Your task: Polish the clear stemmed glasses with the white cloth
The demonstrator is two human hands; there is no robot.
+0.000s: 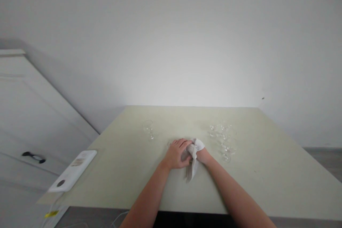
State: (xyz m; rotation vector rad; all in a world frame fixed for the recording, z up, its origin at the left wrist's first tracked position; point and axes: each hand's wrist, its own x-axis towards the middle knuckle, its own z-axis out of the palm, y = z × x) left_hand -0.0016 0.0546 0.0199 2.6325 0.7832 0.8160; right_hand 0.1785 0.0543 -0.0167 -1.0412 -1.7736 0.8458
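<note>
Near the middle of the table, my left hand (175,156) is closed around a clear glass (185,154); a sliver of clear glass also shows past its far side. A whitish cloth (192,171) covers most of my right hand (201,155), which presses it to the right side of that glass. The cloth's loose end hangs toward me. My right fingers are mostly hidden under the fabric. Left of my hands is a single clear stemmed glass (148,127). On the right stands a cluster of several clear glasses (221,132), their outlines hard to separate.
The pale table (128,181) reaches back to a plain wall (187,42). At its left edge lies a long white box (73,171) with a dark disc and a cable. Beyond it stands a white cabinet (34,121) with a dark handle (34,157).
</note>
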